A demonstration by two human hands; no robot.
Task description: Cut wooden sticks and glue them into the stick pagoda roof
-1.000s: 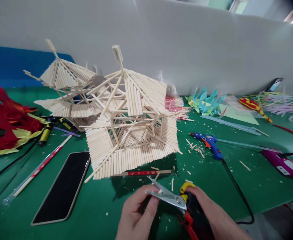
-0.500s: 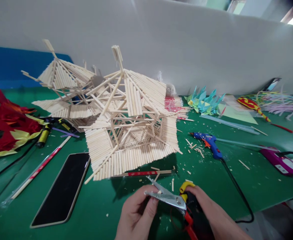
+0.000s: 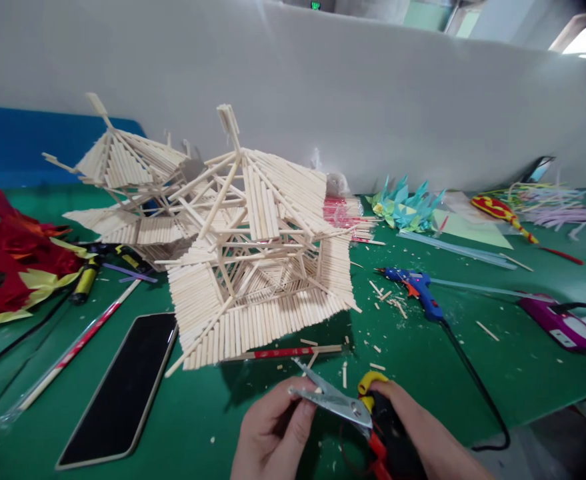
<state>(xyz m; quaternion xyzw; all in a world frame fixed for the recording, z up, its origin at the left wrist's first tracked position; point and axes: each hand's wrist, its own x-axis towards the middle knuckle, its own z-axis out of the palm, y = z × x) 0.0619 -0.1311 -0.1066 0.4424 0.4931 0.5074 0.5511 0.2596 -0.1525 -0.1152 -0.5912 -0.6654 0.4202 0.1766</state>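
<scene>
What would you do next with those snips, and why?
Probably squeeze the snips shut: their blades stand open, the right hand grips the handles, and the left hand pinches at them, as if feeding in something too small to see.

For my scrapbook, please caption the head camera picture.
Right hand grips shears, left hand at the blades, before a stick pagoda model on a green table.

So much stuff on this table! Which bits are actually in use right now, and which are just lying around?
In use: shears, gripped by the right hand, left hand touching them; stick pavilion model just ahead.
Lying about: phone; blue glue gun; red paper flower; teal paper craft.
</scene>
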